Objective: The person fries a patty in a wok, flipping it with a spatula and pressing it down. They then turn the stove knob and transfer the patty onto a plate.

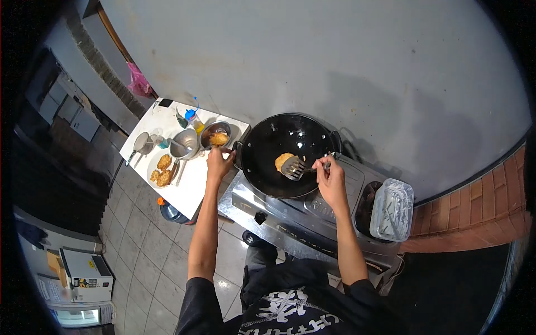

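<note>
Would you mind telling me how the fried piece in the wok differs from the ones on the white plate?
The piece in the wok lies alone, with the spatula held by the right hand against it; the pieces on the plate are several, clustered and untouched. The wok piece sits on black metal, the plate pieces on white. All look golden-brown and flattish.

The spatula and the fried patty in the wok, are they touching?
Touching. In the head view the spatula in the right hand overlaps the patty edge, no gap.

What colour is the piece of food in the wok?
Golden yellow-brown food, against the black wok; seen in the head view.
</note>
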The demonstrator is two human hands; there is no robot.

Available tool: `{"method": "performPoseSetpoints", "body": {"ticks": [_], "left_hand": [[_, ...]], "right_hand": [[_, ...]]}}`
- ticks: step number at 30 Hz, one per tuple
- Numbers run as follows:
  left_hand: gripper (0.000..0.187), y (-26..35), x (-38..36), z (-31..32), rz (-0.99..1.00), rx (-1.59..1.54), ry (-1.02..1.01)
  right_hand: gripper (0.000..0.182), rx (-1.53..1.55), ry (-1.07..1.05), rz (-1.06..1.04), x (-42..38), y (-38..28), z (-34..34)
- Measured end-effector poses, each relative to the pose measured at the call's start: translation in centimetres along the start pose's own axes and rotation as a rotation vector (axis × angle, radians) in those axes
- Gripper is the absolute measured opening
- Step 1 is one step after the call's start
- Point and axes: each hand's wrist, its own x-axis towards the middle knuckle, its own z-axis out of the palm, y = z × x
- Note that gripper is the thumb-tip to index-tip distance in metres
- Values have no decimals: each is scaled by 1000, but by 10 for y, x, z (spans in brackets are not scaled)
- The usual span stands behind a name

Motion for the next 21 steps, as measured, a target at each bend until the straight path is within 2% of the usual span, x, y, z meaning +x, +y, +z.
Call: {"method": "performPoseSetpoints", "body": {"ticks": [6,13,14,18,21], "left_hand": [[26,0,0,1,-53,-56,-28],[28,-1,4,1,-86,-89,-10],[28,-1,6,-2,-98,-92,-46],[27,2,5,-1,-114,-75,-52],[27,2,5,-3,-126,-87,-76]], "right_hand": [[15,-61,-30,91,-4,4,7],[17,23,51,72,5,10,20],[17,-90,40,35,7,13,23],[18,-100,-11,42,7,15,20],[18,-47,78,44,11,19,19]]}}
